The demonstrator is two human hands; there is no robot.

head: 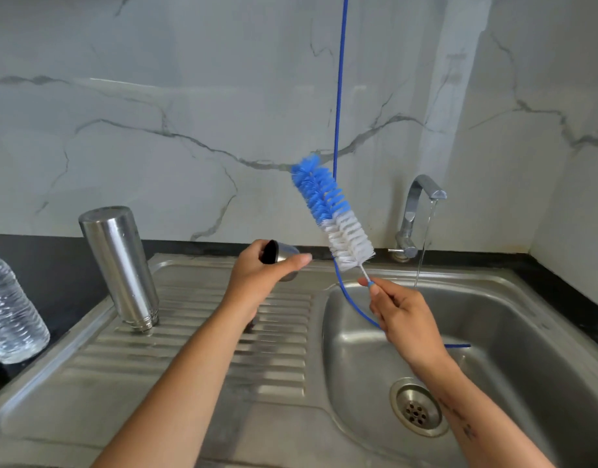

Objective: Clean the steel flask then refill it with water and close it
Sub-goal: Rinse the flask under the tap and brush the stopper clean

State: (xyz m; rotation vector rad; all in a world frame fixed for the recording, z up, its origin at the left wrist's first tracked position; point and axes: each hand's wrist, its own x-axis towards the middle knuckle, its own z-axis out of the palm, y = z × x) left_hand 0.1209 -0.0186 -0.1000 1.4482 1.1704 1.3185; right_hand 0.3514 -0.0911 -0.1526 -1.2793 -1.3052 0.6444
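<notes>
tap at back right of sink, running; thin stream falling into basin. drain at basin floor, near front. plastic bottle far left of sink on dark counter, partly cut off by frame edge. blue cord hanging from above, passing behind brush, curving down into basin behind right hand.

flask standing inverted on drainboard left of basin, mouth down, steel wet and shiny, slightly tilted in the wide-angle view. left hand above drainboard, between flask and basin, fingers curled round steel cap, dark inside facing left. right hand over basin, thumb and fingers pinching brush handle just under bristles; brush angled up-left, blue bristles at tip, white nearer hand.

flask mouth hidden against drainboard. most of cap covered by fingers. lower brush handle hidden in right hand; cannot tell whether cord joins brush.
</notes>
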